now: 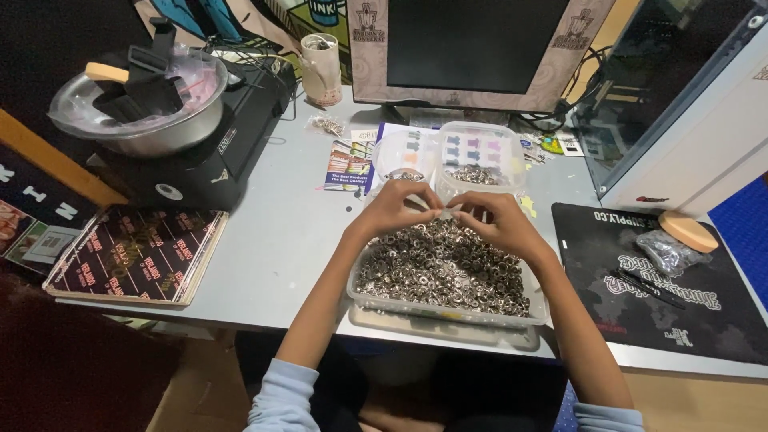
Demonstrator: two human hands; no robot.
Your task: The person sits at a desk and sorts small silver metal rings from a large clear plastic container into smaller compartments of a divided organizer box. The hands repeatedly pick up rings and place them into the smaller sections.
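Note:
A clear plastic tub (376, 302) full of small metal rings (440, 268) sits at the near edge of the grey desk. Both my hands hover over its far end, fingertips pinched together and nearly touching. My left hand (394, 206) and my right hand (490, 218) each pinch something tiny between them, probably one of the rings, too small to make out. Just behind my hands stand two smaller clear containers (480, 152), one round (404, 156), each with a few metal pieces inside.
A black stove with a metal pan (140, 104) sits at the back left, a flat printed box (136, 254) in front of it. A monitor (472, 48) stands behind. On the right lies a black mat (664, 280) with a bag of parts and a tan disc (688, 230).

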